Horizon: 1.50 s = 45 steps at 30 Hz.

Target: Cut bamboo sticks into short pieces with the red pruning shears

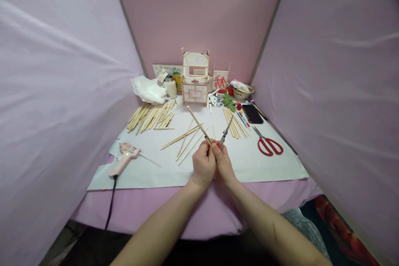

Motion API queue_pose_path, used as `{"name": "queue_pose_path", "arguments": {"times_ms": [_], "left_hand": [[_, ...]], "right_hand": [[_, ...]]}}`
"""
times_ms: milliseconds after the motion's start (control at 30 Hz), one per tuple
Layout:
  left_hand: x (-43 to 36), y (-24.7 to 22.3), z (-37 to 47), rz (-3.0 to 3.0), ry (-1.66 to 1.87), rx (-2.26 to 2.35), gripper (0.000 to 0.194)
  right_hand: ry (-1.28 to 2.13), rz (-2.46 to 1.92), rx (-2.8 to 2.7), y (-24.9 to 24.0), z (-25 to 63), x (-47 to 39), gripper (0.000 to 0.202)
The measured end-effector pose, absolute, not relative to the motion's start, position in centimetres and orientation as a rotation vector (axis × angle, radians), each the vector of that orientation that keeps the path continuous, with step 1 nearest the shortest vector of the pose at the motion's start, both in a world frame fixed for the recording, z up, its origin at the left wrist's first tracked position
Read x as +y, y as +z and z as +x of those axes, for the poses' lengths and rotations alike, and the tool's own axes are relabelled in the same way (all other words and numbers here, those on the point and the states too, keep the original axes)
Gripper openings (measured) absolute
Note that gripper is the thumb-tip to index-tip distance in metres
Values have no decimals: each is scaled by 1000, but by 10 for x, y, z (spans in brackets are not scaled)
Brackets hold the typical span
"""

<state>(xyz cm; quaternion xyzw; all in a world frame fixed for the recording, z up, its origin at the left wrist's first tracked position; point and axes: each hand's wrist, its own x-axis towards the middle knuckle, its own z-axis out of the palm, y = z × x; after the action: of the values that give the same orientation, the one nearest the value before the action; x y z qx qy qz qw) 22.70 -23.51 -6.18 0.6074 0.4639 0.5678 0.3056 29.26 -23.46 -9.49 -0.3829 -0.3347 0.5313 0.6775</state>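
My left hand (203, 164) is closed around a thin bamboo stick (197, 120), which points up and to the left. Pressed against it, my right hand (223, 163) grips a pair of metal shears (225, 133), one grey blade pointing up and right. A bit of red handle shows at the fingers; the rest is hidden by both hands. Whether the blades touch the stick I cannot tell. Just beyond my hands, several loose thin sticks (183, 136) lie crossed on the white sheet (162, 178).
A pink glue gun (126, 160) with its cord lies left, below a pile of bamboo pieces (152, 116). At the back stands a small stick-built frame (195, 91). To the right are red-handled scissors (269, 145), a black phone (252, 114), more sticks (232, 124) and a bowl (241, 94).
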Motion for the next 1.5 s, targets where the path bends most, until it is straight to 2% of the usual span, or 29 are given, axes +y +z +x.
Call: {"name": "queue_pose_path", "arguments": {"times_ms": [167,267,367,500,633,800,1500], "left_hand": [[-234,-57,224,1529,1525,1183,16],[-226,-59,217,1496,1574,1198,18],[-214,-69,210,1559,1563,1251,16],[-204,-84,208,1713,1421,1362,15],[-201,-92,212,1755,1334,1415,16],[-198,-96,213,1768,1275,1443,17],[-196,-92,214,1827,1193,1494,19]], "right_hand": [[1194,-854,-821,-92,293,-233,51],[1115,-1017,-853,-89,299,-232,56],[967,-1218,-940,-82,315,-234,53],[809,-1438,-1328,-57,353,-243,51],[504,-1672,-1728,-28,389,-255,67],[232,-1832,-2071,-14,407,-266,63],[124,-1975,-2379,16,384,-259,51]]}}
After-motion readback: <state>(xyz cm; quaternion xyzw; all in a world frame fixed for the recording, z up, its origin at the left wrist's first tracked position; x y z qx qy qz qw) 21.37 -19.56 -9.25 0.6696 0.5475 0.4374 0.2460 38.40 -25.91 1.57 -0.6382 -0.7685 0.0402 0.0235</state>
